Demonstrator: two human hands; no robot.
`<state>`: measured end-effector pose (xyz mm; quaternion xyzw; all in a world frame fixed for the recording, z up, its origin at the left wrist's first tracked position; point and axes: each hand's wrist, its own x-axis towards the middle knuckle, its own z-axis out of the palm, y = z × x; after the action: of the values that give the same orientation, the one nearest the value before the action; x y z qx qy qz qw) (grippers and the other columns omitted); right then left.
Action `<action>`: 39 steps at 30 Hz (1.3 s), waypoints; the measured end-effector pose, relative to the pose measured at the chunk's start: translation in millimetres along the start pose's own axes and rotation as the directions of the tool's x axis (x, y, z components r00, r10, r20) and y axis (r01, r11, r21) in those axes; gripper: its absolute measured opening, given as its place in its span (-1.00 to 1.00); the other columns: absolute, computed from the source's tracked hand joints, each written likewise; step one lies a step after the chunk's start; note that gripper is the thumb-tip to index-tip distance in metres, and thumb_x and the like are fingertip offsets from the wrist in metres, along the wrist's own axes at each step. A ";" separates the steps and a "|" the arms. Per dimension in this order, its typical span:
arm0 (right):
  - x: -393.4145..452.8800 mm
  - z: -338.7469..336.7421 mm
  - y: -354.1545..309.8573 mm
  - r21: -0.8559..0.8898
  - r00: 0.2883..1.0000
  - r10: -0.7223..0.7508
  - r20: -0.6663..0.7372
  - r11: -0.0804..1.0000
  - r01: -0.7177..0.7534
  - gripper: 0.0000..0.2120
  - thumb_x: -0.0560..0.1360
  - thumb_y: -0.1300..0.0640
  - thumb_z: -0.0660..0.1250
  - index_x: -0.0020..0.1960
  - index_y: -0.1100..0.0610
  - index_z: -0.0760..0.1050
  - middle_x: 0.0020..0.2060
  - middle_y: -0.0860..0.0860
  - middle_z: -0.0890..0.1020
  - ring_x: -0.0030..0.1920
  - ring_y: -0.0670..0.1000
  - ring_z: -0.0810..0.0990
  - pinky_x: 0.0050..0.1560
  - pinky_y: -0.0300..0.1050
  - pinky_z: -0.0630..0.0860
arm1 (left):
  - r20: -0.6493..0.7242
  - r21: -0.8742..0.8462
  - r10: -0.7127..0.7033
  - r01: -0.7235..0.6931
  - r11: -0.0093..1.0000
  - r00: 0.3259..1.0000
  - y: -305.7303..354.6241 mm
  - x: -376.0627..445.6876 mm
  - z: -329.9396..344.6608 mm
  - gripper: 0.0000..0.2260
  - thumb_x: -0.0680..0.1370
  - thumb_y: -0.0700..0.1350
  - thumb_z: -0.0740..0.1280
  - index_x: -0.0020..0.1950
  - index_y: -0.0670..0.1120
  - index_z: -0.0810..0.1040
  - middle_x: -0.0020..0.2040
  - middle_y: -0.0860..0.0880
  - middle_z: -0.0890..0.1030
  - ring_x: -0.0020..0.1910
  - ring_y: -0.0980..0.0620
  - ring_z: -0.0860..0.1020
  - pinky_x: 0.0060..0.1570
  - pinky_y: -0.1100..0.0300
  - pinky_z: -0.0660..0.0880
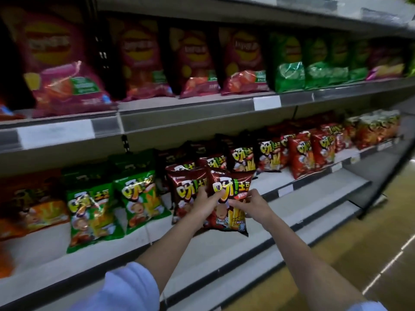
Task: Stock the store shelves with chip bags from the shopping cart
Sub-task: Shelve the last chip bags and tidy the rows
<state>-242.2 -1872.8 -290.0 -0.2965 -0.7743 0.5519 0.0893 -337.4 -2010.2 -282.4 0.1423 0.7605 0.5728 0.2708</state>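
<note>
A dark red chip bag [231, 182] with yellow lettering stands upright at the front of the middle shelf [265, 182]. My left hand [205, 204] grips its left side and my right hand [252, 205] pinches its right side near the middle. Another dark red bag [183, 187] of the same kind stands just behind and left of it, with more behind. The shopping cart is not in view.
Green bags [94, 209] and orange bags [33, 207] stand to the left on the same shelf, bright red bags [310, 151] to the right. The upper shelf [179, 113] carries large pink and green bags. A lower white shelf [292, 221] and the yellowish floor [359, 254] lie below right.
</note>
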 end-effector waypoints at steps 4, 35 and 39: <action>49.7 -22.0 5.2 -0.019 0.996 0.021 -0.082 1.000 -0.023 -0.46 0.32 -0.03 0.58 0.11 0.16 0.38 0.00 0.08 0.62 0.02 0.07 0.61 0.06 0.03 0.57 | 0.023 0.003 -0.050 0.050 0.999 0.998 4.7 43.5 20.9 -0.34 0.54 0.14 0.32 0.53 -0.07 0.14 0.50 -0.07 0.26 0.45 -0.09 0.28 0.33 0.06 0.28; 122.1 -50.7 8.0 -0.010 0.916 -0.163 0.366 0.984 0.179 -0.85 0.52 0.15 0.40 -0.12 0.13 0.43 -0.14 0.04 0.56 -0.02 0.06 0.55 -0.15 -0.19 0.43 | -0.300 -0.304 -0.235 0.141 0.942 0.924 30.9 22.9 81.9 -0.92 0.63 -0.12 0.23 0.08 -0.06 0.35 -0.10 -0.06 0.45 -0.19 0.07 0.46 -0.25 0.27 0.41; 96.4 -16.9 -11.0 0.005 0.820 -0.207 0.534 0.970 0.241 -0.84 0.54 0.06 0.36 -0.03 0.13 0.46 -0.06 0.08 0.58 -0.12 -0.01 0.58 -0.25 -0.24 0.48 | -0.426 -0.351 -0.269 0.116 0.929 0.864 18.5 -13.3 58.8 -0.94 0.63 -0.10 0.23 0.02 -0.06 0.35 -0.11 -0.08 0.47 -0.23 0.06 0.46 -0.22 0.22 0.42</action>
<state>-316.2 -1807.8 -291.9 -0.0420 -0.8149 0.5734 -0.0731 -294.6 -1964.9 -273.1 -0.1224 0.7127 0.6730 0.1555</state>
